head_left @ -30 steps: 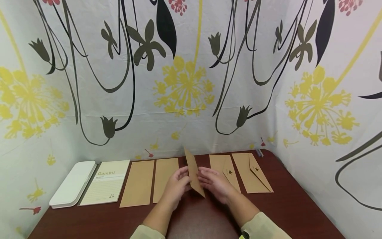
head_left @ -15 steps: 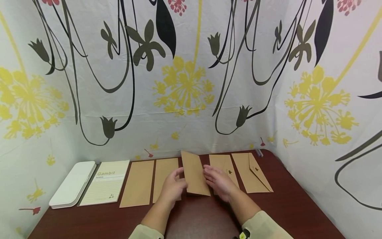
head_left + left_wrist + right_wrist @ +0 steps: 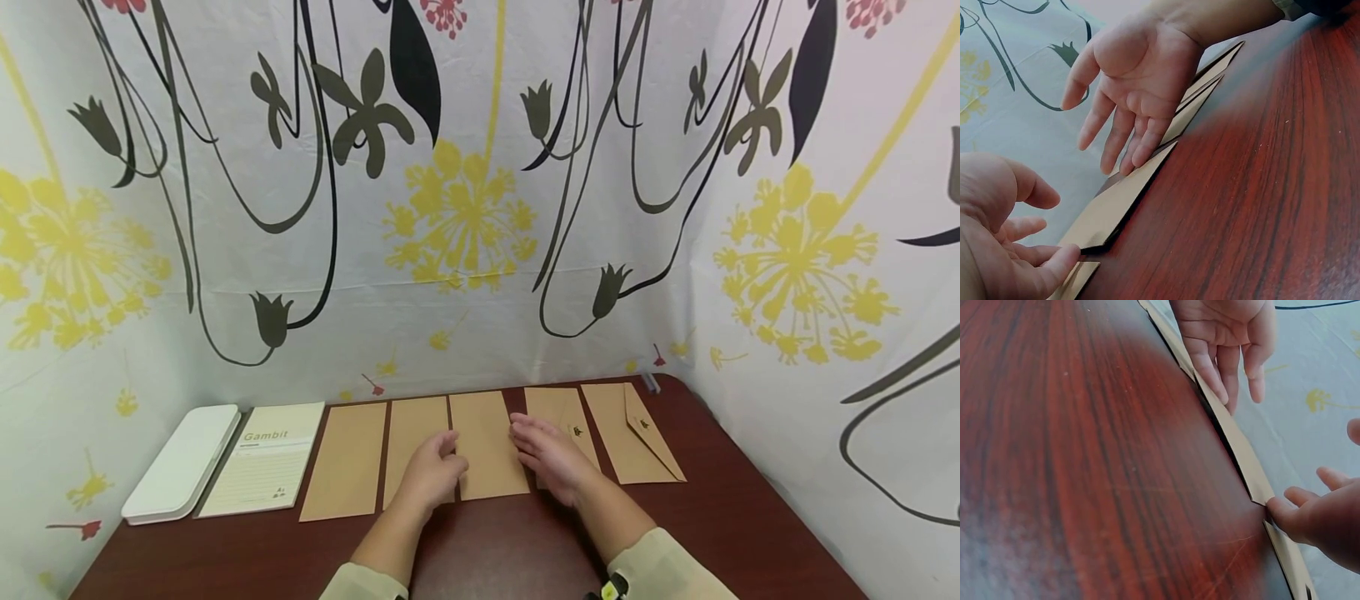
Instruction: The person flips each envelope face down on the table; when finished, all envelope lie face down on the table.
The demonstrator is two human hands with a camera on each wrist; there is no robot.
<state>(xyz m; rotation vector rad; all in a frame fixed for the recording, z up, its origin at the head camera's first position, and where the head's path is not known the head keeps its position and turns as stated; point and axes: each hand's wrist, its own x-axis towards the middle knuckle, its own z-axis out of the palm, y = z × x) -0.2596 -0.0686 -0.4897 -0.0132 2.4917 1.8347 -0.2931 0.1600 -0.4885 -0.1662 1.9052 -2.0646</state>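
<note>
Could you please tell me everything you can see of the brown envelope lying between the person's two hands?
The middle envelope is a long, plain rectangle of brown kraft-looking paper, lying flat on the dark red wooden table with its blank side up, third in a row of five. Its long edges run away from the person, close beside its neighbours. The left hand touches its near left corner with a fingertip; the right hand has straight fingers at its right edge.

Both forearms were extended forward over the near middle of the scene. The left hand [image 3: 432, 472] was held palm down, fingers loosely bent. The right hand [image 3: 550, 457] was set just right of it, fingers straight and slightly spread.
</note>
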